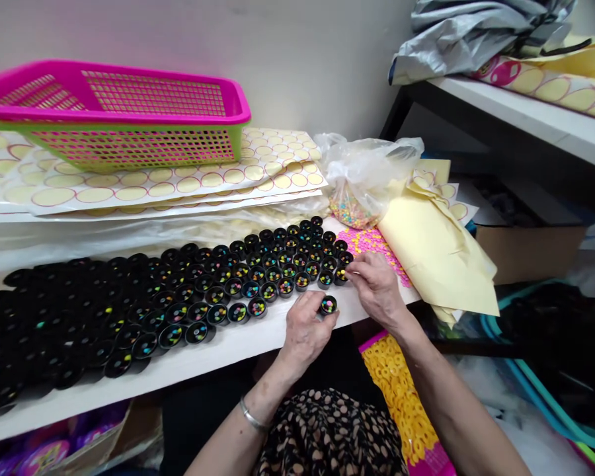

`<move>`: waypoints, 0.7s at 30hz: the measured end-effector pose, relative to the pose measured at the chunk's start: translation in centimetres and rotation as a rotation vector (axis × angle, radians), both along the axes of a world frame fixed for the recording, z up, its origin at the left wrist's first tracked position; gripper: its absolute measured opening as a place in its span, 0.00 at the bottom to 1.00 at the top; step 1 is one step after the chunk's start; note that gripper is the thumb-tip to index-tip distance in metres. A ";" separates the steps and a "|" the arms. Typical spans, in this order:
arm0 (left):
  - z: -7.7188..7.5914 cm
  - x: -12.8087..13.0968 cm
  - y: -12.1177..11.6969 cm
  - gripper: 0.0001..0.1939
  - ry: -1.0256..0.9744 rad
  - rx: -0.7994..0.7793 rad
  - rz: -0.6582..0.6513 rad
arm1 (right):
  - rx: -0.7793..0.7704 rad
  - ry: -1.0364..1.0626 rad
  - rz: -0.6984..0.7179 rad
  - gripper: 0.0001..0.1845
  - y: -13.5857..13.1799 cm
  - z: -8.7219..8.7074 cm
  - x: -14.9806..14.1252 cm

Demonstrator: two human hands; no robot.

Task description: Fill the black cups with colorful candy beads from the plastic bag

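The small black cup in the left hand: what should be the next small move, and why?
Perhaps set the black cup beside the nearby cups: it shows coloured pieces inside, as they do, and the left hand holds it open side up.

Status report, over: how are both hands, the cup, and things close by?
Left hand holding black cup, coloured bits inside. Right hand beside cup rows, grip unclear. Pink pieces close beyond right hand.

Cups in rows on the table; behind, a basket on stacked sheets (bag to their right, beside paper).
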State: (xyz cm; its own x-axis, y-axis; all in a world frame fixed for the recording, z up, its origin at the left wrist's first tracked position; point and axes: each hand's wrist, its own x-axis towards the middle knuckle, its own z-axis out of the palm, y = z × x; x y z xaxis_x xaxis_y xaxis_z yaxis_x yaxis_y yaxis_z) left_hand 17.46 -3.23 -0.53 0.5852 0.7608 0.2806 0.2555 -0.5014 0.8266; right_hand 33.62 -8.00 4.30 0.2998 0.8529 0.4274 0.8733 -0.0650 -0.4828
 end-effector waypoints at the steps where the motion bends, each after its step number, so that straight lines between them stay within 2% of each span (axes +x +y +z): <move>1: 0.0 0.0 0.0 0.07 0.003 0.005 0.005 | -0.032 -0.041 0.047 0.09 0.5 0.5 -0.4; 4: 0.0 0.0 0.0 0.06 0.005 0.009 0.005 | -0.149 -0.161 0.127 0.11 1.7 1.1 -1.2; 7: -0.1 0.0 0.0 0.06 0.002 0.010 0.002 | -0.221 -0.247 0.162 0.11 2.3 1.0 -1.6; 13: -0.4 -0.1 0.2 0.07 -0.003 0.014 -0.012 | -0.294 -0.341 0.167 0.11 2.7 0.6 -1.8; 21: -0.4 -0.1 0.2 0.06 -0.020 0.003 -0.014 | -0.387 -0.486 0.197 0.08 3.0 1.8 -2.6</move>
